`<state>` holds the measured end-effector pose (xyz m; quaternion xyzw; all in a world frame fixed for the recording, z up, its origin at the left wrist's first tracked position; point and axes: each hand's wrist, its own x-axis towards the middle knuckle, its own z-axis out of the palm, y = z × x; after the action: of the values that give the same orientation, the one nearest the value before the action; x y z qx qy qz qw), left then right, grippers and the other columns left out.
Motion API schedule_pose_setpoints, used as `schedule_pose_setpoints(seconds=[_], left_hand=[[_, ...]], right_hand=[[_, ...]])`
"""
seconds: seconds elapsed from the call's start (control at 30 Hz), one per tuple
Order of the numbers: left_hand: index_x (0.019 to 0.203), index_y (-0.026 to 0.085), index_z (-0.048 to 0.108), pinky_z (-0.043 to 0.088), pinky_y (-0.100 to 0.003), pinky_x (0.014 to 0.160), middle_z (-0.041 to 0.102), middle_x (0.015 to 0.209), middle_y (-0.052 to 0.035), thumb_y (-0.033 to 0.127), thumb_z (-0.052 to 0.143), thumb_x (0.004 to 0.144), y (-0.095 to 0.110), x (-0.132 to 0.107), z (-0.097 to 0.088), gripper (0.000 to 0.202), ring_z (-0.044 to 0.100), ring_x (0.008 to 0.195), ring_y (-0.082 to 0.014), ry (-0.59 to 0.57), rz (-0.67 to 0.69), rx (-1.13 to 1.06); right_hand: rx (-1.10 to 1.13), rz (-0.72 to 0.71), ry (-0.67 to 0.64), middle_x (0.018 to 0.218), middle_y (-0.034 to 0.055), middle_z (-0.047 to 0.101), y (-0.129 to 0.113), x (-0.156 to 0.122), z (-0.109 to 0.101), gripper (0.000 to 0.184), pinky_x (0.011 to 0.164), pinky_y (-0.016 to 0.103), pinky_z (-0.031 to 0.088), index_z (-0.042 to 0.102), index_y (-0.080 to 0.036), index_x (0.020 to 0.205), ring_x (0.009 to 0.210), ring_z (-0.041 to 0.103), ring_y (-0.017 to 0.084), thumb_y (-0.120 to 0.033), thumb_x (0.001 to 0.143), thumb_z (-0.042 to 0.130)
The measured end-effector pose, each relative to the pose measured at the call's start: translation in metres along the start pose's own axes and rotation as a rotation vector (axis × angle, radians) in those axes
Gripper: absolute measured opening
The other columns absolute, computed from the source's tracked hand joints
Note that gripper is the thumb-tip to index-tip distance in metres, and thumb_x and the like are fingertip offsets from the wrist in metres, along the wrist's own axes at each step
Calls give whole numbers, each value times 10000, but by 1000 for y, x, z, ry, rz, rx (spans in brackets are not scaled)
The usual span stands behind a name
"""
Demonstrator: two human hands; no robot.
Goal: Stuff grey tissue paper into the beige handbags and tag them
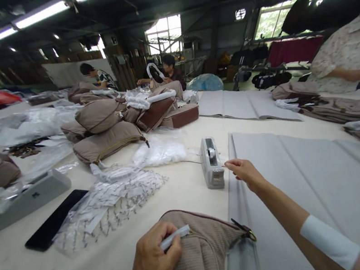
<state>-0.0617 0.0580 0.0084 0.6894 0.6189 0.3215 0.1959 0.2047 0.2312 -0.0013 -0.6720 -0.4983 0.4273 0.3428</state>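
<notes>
A brown ribbed fabric bag [198, 247] with dark piping lies in front of me, with a dark strap end and brass-coloured ring [250, 234] at its right corner. My left hand [156, 254] is closed on a narrow folded white strip [176, 237], held over the bag beside a bit of brass-coloured zipper. Farther forward stands a grey tape dispenser [211, 164]. At its right side, my right hand [245, 172] pinches a thin, pale end of tape, only faintly visible. A pale blue band [331, 241] wraps my right forearm.
Left of the bag lie a plastic bag of white tags [108, 202], a black flat object [56, 220] and a larger grey dispenser [31, 196]. Brown bags [108, 140] are heaped behind. Grey sheets [311, 177] cover the right side. Other people work across the table and at right.
</notes>
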Motion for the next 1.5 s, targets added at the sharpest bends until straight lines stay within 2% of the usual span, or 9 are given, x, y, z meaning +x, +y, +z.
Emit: schedule_pose_setpoints(seconds=[0.27, 0.53, 0.73, 0.83, 0.93, 1.03, 1.2, 1.33, 1.5], left_hand=[[680, 212, 574, 416, -160, 520, 580, 605, 66, 210, 520, 800, -4, -3, 5, 131, 563, 535, -86, 106, 144, 71], [700, 206, 561, 419, -184, 525, 561, 599, 56, 180, 495, 807, 0, -4, 6, 128, 568, 539, -90, 298, 285, 91], [725, 181, 558, 389, -256, 563, 557, 628, 17, 116, 494, 812, 4, -3, 8, 126, 515, 571, -125, 403, 420, 159], [704, 170, 549, 367, -288, 576, 535, 620, -1, 58, 501, 790, 3, 1, 0, 149, 483, 590, -144, 395, 522, 224], [735, 154, 567, 363, -312, 585, 530, 624, -15, 25, 529, 764, -3, 5, -9, 138, 458, 610, -158, 319, 680, 318], [795, 128, 591, 379, -320, 586, 555, 643, -22, 6, 570, 742, -10, 5, -13, 134, 447, 614, -151, 316, 803, 358], [853, 106, 625, 457, -350, 711, 606, 802, -66, -1, 637, 713, -13, 0, -6, 176, 526, 757, -162, 453, 837, 336], [827, 131, 641, 435, -441, 884, 641, 950, -98, 31, 682, 699, -10, -5, -2, 168, 575, 891, -188, 581, 837, 360], [787, 127, 627, 323, -550, 1001, 674, 1057, -117, 80, 654, 749, -7, -6, 0, 66, 568, 1075, -254, 550, 825, 328]], right_hand=[[56, 420, -128, 651, -53, 478, -14, 42, 19, 174, 413, 159, 346, 545, -122, 823, 463, 391, 37, -282, 890, 551], [310, 423, -190, 565, -88, 361, -23, -2, 2, 204, 358, 136, 243, 478, -131, 705, 412, 292, 19, -213, 875, 556], [377, 510, -114, 569, -88, 366, 17, -20, 36, 207, 360, 138, 252, 485, -130, 722, 409, 289, 19, -237, 891, 541], [355, 546, -57, 557, -89, 365, 32, -22, 48, 203, 348, 143, 219, 478, -131, 710, 396, 268, 20, -212, 886, 536], [399, 461, -67, 559, -81, 431, 23, -37, 40, 154, 377, 129, 265, 481, -148, 719, 420, 370, 21, -179, 844, 566], [480, 332, -235, 671, -39, 593, -10, -65, 26, 138, 412, 113, 324, 518, -168, 754, 548, 541, 43, -212, 765, 648], [316, 368, -852, 551, 9, 621, -65, -115, 34, 118, 288, 113, 258, 549, -136, 681, 364, 466, 50, -203, 733, 631], [140, 454, -916, 497, 4, 607, -75, -128, 57, 149, 263, 116, 275, 540, -133, 617, 320, 437, 47, -133, 764, 566], [27, 481, -935, 470, 6, 592, -77, -125, 65, 189, 260, 116, 255, 547, -128, 595, 310, 432, 47, -103, 781, 532]])
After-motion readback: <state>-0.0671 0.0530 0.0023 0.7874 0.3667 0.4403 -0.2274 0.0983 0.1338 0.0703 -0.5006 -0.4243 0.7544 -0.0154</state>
